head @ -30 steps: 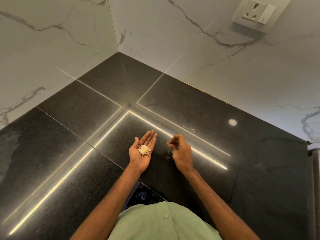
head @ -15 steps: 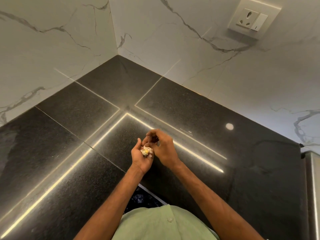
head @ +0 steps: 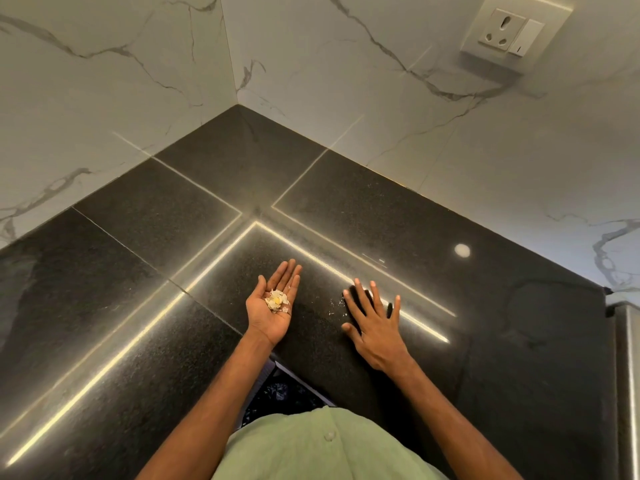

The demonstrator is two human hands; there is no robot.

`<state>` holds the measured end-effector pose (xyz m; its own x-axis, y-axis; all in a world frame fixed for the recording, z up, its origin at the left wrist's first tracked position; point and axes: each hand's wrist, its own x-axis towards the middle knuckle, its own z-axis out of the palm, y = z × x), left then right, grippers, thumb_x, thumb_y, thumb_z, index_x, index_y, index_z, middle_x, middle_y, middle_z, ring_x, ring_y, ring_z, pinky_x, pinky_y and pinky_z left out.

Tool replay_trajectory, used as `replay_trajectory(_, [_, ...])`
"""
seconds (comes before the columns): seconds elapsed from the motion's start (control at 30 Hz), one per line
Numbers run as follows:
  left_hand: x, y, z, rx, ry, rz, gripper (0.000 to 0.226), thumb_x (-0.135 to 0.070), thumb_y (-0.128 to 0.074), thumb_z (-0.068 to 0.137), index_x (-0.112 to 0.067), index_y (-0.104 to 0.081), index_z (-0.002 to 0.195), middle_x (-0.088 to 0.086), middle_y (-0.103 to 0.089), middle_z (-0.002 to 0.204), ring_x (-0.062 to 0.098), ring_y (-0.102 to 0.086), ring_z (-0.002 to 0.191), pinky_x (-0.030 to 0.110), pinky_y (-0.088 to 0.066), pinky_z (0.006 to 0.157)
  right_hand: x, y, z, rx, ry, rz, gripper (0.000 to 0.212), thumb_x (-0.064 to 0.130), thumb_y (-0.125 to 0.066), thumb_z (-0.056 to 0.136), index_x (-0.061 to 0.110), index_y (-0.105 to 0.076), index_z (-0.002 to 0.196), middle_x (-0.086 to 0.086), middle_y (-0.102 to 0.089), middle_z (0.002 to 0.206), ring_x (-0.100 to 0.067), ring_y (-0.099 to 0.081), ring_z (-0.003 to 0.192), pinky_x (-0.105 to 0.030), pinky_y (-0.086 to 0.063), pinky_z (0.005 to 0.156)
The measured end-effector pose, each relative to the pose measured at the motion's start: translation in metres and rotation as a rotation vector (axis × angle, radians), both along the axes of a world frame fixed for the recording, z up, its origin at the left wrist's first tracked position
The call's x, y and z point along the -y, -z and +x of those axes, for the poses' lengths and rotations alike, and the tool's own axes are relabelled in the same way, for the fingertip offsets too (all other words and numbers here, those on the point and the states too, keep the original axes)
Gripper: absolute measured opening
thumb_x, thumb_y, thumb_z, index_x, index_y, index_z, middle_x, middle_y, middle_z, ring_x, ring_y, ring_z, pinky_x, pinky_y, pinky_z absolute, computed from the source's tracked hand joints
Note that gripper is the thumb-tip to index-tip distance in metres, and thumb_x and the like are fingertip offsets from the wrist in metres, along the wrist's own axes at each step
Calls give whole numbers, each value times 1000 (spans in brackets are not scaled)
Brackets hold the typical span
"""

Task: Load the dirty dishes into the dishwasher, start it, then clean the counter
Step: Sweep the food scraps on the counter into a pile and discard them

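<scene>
A black granite counter (head: 145, 306) fills a corner between two marble walls. My left hand (head: 273, 306) is held palm up over the counter, fingers straight, carrying a small heap of pale and yellow food scraps (head: 276, 300) in the palm. My right hand (head: 375, 323) lies flat on the counter with its fingers spread, palm down. A few tiny white crumbs (head: 335, 306) lie on the counter just left of its fingertips. No dishes or dishwasher are in view.
A wall socket with a switch (head: 509, 32) sits high on the right wall. A round light reflection (head: 462, 250) shows on the counter. A steel edge (head: 628, 341) borders the counter at far right. The counter's front edge is near my green shirt.
My right hand has left the left palm, where it was dropping scraps, and moved right to lie flat and spread on the counter. The left hand's fingers have straightened.
</scene>
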<state>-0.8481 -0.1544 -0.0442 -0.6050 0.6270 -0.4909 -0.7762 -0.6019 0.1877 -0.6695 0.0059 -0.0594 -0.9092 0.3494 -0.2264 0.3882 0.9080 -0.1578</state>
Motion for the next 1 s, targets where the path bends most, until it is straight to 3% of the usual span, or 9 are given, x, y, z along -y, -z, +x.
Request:
replay_trajectory(0.13, [1,-4,0,-11,9,3,50,-31,-32,106,6,-59,125,24,-59,134,36,-60,121,43,-52,98,14,-7,-13,14,-91,21,74,72,7,91,39,4,157,12,32,160,-20,35,145,-70,17,111])
replay_trajectory(0.3, [5,-6,-4,-5,-6,11,51,-31,-33,106,7,-63,121,24,-59,134,37,-61,120,43,-52,98,9,-6,1,-22,57,-20,72,72,-3,93,39,8,156,9,33,160,-20,35,145,-66,21,111])
replay_trajectory(0.6, [6,-8,-2,-25,13,-9,51,-31,-32,106,7,-62,122,24,-59,134,36,-60,121,43,-51,100,39,1,-11,23,-4,7,78,75,-12,94,36,14,156,8,33,160,-20,35,145,-70,19,110])
replay_trajectory(0.7, [7,-9,-2,-35,9,-7,50,-31,-31,106,6,-58,127,23,-59,135,36,-60,121,43,-51,99,40,5,-14,28,-9,52,78,77,-11,94,35,11,157,8,29,162,-21,31,147,-71,18,109])
replay_trajectory(0.83, [7,-8,-1,-37,17,-11,50,-31,-31,107,5,-58,128,23,-58,135,35,-59,123,42,-50,101,42,6,-11,3,0,95,74,73,-9,97,32,-7,159,5,14,166,-25,18,152,-74,10,110])
replay_trajectory(1.0, [8,-6,3,-39,29,-5,55,-32,-31,107,6,-71,112,23,-59,134,35,-60,122,42,-50,101,48,12,-2,-37,66,82,65,65,-1,99,38,-9,158,5,16,166,-25,21,151,-75,6,111])
